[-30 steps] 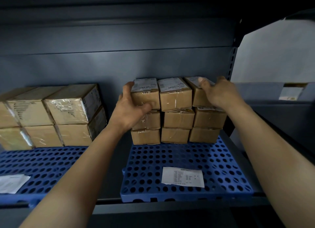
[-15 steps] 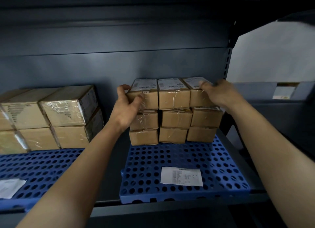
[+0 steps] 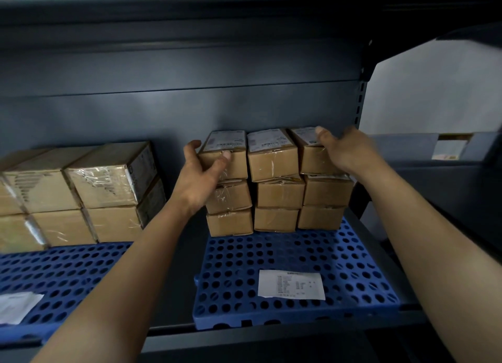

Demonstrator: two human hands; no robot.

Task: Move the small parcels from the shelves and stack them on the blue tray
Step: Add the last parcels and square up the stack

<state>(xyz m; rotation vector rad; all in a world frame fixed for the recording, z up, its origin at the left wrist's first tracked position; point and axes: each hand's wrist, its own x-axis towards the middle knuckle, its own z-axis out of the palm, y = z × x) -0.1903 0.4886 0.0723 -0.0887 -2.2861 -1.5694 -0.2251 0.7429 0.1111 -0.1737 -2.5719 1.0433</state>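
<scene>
Head view: two bare forearms reach up from the lower edge toward a shelf. Nearest lies a blue tray (image 3: 353, 256) with a white slip (image 3: 292, 284) on its front part. A second tray (image 3: 68, 267) to the left carries another slip (image 3: 16, 305). At the rear of the blue tray stand the parcels (image 3: 277, 197), three columns, three high, touching. The left hand (image 3: 199, 178) grips the top-left parcel (image 3: 226, 139), thumb across its front, fingers curled round its left side. The right hand (image 3: 345, 150) holds the top-right parcel (image 3: 312, 160), thumb on its label, fingers curled over the far edge, blurred. Larger boxes (image 3: 108, 178) sit stacked on the second tray. Behind all stands the dark back panel (image 3: 190, 104).
</scene>
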